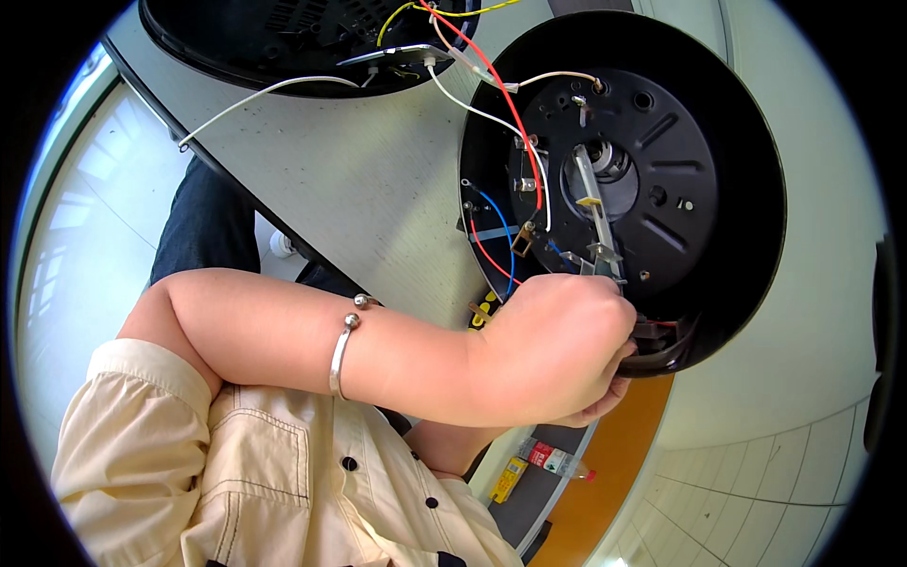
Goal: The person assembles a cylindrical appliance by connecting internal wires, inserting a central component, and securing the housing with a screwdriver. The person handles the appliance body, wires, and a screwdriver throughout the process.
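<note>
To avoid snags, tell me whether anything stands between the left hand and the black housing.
Nothing visible: the left hand is at the near rim of the black housing, though the hand's fingertips are hidden. The blue wire curves down beside the hand, not between.

One fisheye view looks down from the head, close above the black bowl-shaped housing (746,189).

pale table (331,161), glossy tiled floor (94,213)
</note>
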Tool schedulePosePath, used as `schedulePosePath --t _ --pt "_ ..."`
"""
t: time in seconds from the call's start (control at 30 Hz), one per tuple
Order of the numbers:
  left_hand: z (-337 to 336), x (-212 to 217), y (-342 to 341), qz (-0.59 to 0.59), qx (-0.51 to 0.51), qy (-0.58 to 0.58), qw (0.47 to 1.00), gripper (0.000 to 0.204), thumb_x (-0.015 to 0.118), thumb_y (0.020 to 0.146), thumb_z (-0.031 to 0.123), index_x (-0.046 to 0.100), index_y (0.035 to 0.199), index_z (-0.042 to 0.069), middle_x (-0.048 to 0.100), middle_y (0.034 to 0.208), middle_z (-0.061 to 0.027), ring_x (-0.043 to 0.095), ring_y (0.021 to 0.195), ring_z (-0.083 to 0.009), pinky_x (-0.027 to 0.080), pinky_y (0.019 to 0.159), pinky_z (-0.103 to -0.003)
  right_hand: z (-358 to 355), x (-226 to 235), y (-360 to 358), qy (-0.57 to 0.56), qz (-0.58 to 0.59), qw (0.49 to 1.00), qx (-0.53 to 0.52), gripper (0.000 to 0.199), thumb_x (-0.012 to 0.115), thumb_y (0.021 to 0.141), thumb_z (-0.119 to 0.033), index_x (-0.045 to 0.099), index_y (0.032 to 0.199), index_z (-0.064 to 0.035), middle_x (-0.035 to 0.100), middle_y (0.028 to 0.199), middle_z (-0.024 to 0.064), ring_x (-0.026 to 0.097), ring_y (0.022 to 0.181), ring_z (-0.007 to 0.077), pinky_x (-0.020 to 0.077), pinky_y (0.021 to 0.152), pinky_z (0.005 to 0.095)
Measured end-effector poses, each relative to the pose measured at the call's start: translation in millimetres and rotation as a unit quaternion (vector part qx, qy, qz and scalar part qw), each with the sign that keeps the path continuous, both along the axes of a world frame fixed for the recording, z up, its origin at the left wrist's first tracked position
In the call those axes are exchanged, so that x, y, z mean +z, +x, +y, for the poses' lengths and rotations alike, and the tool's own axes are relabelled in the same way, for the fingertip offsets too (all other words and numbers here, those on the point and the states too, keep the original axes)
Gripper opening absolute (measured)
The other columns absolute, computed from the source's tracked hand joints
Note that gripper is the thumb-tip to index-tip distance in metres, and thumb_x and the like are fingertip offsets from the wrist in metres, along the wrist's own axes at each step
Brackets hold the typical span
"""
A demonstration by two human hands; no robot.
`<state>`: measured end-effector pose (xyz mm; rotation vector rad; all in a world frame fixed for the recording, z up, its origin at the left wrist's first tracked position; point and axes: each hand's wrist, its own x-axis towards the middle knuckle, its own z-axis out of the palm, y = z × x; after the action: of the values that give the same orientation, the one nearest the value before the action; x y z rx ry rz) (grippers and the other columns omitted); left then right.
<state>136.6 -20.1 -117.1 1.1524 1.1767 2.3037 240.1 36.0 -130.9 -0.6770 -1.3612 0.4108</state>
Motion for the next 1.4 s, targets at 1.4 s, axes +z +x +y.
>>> schedulePosePath --t 1.4 --pt "-1 14 -13 0.033 -0.211 -0.065 0.975 0.010 0.058 0.067 0.001 0.056 0.062 -0.007 0.053 0.062 -0.0237 0.057 0.063 -0.0392 0.045 0.055 -0.042 3 -3 23 0.031 -0.044 0.997 0.049 0.019 0.051 0.086 -0.006 0.041 0.073 -0.0151 0.039 0.067 -0.0025 0.032 0.057 0.0101 0.0282 0.054 0.0184"
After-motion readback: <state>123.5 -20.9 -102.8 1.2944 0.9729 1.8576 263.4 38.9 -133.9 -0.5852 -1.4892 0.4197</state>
